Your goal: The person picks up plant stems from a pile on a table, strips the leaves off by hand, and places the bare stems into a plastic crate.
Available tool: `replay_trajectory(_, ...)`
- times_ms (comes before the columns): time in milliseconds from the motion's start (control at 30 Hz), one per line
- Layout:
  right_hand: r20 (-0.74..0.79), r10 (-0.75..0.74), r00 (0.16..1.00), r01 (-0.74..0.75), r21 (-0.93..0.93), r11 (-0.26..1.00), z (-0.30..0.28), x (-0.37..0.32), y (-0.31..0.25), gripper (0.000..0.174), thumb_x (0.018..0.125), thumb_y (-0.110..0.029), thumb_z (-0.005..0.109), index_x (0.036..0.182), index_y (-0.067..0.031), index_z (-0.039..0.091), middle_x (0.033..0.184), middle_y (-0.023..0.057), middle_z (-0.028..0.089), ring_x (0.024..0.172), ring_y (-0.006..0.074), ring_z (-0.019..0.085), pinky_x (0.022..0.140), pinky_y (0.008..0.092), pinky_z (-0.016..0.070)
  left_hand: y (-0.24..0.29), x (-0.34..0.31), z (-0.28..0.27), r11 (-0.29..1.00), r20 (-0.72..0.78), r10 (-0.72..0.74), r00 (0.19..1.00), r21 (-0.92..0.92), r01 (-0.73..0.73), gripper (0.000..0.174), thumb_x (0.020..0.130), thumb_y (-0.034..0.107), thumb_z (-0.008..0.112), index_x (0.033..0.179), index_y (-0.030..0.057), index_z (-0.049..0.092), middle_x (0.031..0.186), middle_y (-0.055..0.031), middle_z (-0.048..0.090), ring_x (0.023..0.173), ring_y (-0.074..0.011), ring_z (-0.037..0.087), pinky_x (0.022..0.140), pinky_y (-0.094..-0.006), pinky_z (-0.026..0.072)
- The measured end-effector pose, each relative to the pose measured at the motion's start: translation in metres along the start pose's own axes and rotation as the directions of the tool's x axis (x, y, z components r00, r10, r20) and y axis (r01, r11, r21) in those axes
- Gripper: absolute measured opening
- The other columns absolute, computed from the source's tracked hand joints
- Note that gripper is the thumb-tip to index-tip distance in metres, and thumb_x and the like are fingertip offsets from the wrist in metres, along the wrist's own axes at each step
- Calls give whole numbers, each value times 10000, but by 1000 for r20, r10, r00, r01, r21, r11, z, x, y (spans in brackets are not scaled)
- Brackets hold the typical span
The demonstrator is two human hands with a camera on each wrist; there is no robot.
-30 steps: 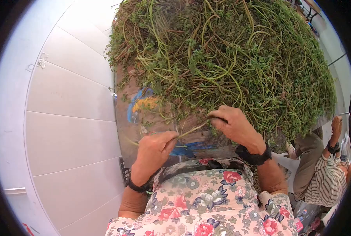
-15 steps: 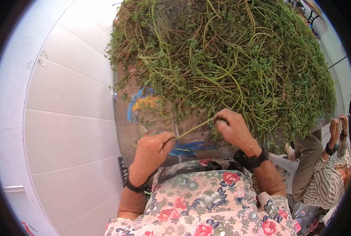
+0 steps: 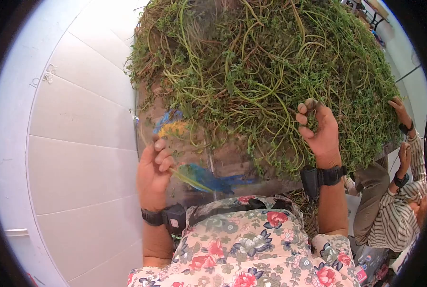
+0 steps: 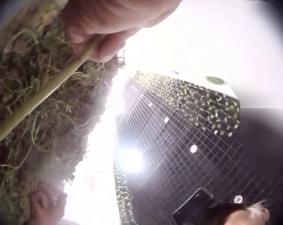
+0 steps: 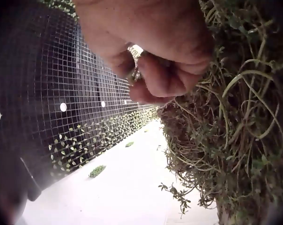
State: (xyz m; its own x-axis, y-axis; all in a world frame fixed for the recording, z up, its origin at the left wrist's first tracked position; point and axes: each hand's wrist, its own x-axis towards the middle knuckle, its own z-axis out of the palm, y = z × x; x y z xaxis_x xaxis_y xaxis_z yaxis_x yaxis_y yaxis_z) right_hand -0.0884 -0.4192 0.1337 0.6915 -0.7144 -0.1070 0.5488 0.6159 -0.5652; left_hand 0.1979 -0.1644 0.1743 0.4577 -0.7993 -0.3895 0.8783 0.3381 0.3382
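My left hand (image 3: 156, 170) is raised at the left edge of the table, its curled fingers pinching a pale green plant stem (image 4: 43, 96). A length of that stem slants down to the right, over a blue patch on the table. My right hand (image 3: 321, 131) hovers over the near right part of a heap of tangled leafy stems (image 3: 251, 71). Its fingers and thumb are loosely bent with a gap between them, and no stem shows in them. In the right wrist view, the heap (image 5: 226, 126) lies beside these fingers.
The brown tabletop (image 3: 232, 160) carries blue and yellow markings. A white panelled wall (image 3: 84, 177) runs along the left side. At the right edge, another person in a striped shirt (image 3: 395, 225) sits with hands near the heap. Dark wristbands are on both my wrists.
My hands have moved apart. The left went left and up, keeping a stem. The right let go of the stem stretched between them and moved right and up over the heap.
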Motion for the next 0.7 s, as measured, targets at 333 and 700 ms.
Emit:
replay_trajectory(333,-100,-108,989,-123,-966,-227,5,48,24,334,809,-226,527,987,47,603,896,214,620,799,346,588,736,419,458,-14,15,-6,991,-6,-90,996,-96,89,164,928,177,448,1026,55,497,781,-10,429,671,-130,408,584,-266,395)
replay_trajectory(700,71,-640,765,522,-651,551,77,23,-84,246,818,-239,555,925,-28,620,712,-29,528,595,46,447,497,203,346,5,14,-17,1000,93,-21,995,14,19,200,945,244,417,987,87,534,732,11,443,639,-124,411,585,-277,360)
